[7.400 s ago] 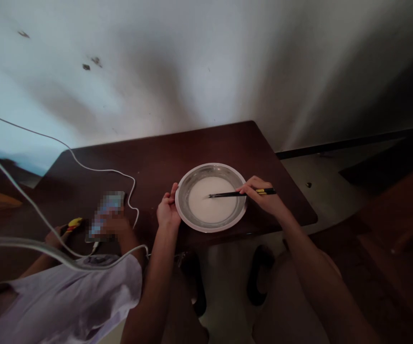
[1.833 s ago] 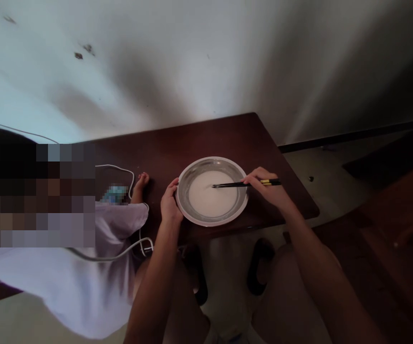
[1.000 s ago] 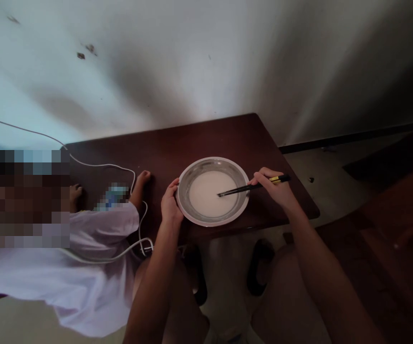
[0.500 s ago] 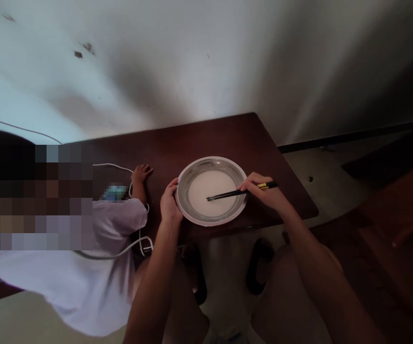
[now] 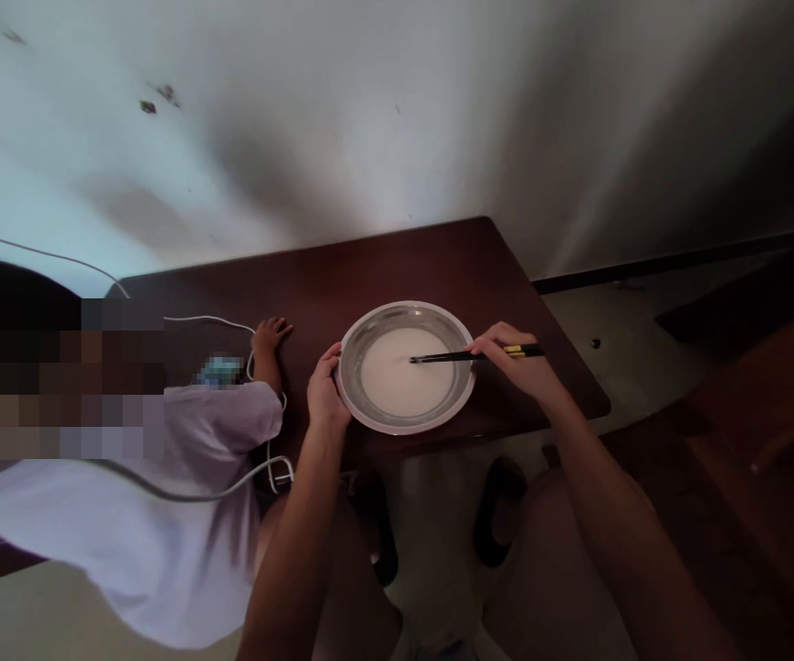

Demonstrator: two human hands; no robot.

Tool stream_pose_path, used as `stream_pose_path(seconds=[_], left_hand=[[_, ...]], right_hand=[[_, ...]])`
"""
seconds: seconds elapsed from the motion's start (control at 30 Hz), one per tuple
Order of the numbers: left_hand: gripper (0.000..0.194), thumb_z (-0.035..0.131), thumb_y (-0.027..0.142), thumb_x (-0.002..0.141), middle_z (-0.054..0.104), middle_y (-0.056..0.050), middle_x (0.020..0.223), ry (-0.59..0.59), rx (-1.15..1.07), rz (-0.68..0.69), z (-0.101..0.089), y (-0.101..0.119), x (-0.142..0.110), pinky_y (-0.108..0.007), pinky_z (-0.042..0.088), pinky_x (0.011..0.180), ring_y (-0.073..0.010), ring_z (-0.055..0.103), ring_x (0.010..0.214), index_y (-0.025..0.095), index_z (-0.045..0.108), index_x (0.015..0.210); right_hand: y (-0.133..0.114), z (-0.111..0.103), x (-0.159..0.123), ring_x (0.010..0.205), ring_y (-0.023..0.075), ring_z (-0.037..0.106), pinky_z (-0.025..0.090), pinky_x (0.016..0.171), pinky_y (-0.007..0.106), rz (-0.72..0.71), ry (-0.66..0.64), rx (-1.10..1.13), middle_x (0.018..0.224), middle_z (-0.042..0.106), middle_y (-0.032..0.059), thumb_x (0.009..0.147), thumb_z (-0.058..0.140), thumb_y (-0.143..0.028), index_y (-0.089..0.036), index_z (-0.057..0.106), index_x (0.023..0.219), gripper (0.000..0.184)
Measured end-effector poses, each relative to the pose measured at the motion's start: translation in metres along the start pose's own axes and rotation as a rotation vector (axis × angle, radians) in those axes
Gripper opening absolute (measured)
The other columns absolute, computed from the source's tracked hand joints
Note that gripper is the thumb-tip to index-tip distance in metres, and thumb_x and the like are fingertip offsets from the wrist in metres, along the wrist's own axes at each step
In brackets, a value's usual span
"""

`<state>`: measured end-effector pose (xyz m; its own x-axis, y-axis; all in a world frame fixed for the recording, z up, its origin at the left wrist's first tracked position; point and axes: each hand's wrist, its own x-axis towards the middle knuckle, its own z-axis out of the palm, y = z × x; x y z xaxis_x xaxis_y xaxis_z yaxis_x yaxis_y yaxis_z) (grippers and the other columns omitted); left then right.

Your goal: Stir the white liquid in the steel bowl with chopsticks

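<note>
A round metal bowl [image 5: 353, 404] of white liquid [image 5: 397, 381] sits near the front edge of a dark wooden table [image 5: 397, 266]. My left hand [image 5: 326, 395] grips the bowl's left rim, fingers curled against it. My right hand [image 5: 517, 363] pinches a pair of black chopsticks [image 5: 452, 355] with yellow bands near their top. The chopsticks lie almost level, and their tips dip into the liquid at the bowl's middle.
Another person in a white shirt [image 5: 183, 514] leans over the table's left side, one hand [image 5: 269, 332] resting on the wood. A white cable [image 5: 218, 320] loops across the table there. A pale wall rises behind. My knees and dark shoes show below the table edge.
The chopstick tips have circled within the liquid, swinging from the lower right to the middle of the bowl. My left hand has stayed on the rim. The other person has shifted slightly.
</note>
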<state>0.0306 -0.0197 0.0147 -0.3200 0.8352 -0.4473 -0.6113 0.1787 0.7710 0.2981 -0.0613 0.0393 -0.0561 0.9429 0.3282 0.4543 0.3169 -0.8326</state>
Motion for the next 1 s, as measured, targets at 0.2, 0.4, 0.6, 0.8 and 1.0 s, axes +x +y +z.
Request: stream_pose_path(seconds=[0.2, 0.4, 0.6, 0.8, 1.0], left_hand=[[0.022, 0.048, 0.008, 0.067, 0.062, 0.001, 0.065, 0.012, 0.003, -0.013, 0.0011, 0.0010, -0.0009, -0.020, 0.044, 0.059, -0.0104, 0.056, 0.058, 0.016, 0.063, 0.080], [0.022, 0.048, 0.008, 0.066, 0.062, 0.000, 0.067, 0.007, 0.013, -0.005, 0.0010, 0.0003, -0.0001, -0.021, 0.044, 0.061, -0.0112, 0.056, 0.060, 0.016, 0.064, 0.079], [0.022, 0.048, 0.009, 0.066, 0.063, 0.000, 0.067, 0.020, 0.012, -0.001, 0.0012, -0.0003, 0.0000, -0.022, 0.044, 0.061, -0.0112, 0.056, 0.059, 0.016, 0.064, 0.080], [0.022, 0.048, 0.008, 0.066, 0.062, 0.001, 0.066, -0.004, 0.005, -0.006, 0.0009, 0.0001, -0.0004, -0.021, 0.044, 0.059, -0.0106, 0.055, 0.058, 0.016, 0.063, 0.080], [0.021, 0.050, 0.010, 0.065, 0.061, 0.001, 0.066, -0.009, 0.016, -0.011, 0.0006, 0.0011, 0.0002, -0.022, 0.044, 0.060, -0.0117, 0.056, 0.059, 0.017, 0.063, 0.081]], right_hand=[[-0.0007, 0.0006, -0.0002, 0.076, 0.0173, 0.060, 0.044, 0.073, 0.032, 0.028, -0.073, 0.058, 0.073, 0.067, 0.0011, 0.085, 0.049, -0.031, -0.022, 0.063, 0.066, 0.025], [0.0024, -0.0019, 0.0015, 0.077, 0.0176, 0.060, 0.044, 0.076, 0.033, 0.021, 0.041, 0.013, 0.074, 0.067, 0.0013, 0.085, 0.049, -0.030, -0.022, 0.063, 0.067, 0.024], [-0.0004, 0.0024, 0.0002, 0.079, 0.0178, 0.060, 0.044, 0.074, 0.032, 0.005, -0.104, 0.017, 0.076, 0.068, 0.0011, 0.085, 0.050, -0.030, -0.023, 0.064, 0.069, 0.021], [-0.0002, -0.0023, 0.0007, 0.077, 0.0176, 0.061, 0.044, 0.077, 0.033, 0.036, 0.037, 0.031, 0.074, 0.067, 0.0016, 0.086, 0.048, -0.031, -0.022, 0.063, 0.067, 0.026], [-0.0011, 0.0024, 0.0006, 0.080, 0.0182, 0.060, 0.044, 0.075, 0.032, -0.007, -0.114, 0.009, 0.079, 0.069, 0.0014, 0.084, 0.051, -0.031, -0.023, 0.064, 0.070, 0.020]])
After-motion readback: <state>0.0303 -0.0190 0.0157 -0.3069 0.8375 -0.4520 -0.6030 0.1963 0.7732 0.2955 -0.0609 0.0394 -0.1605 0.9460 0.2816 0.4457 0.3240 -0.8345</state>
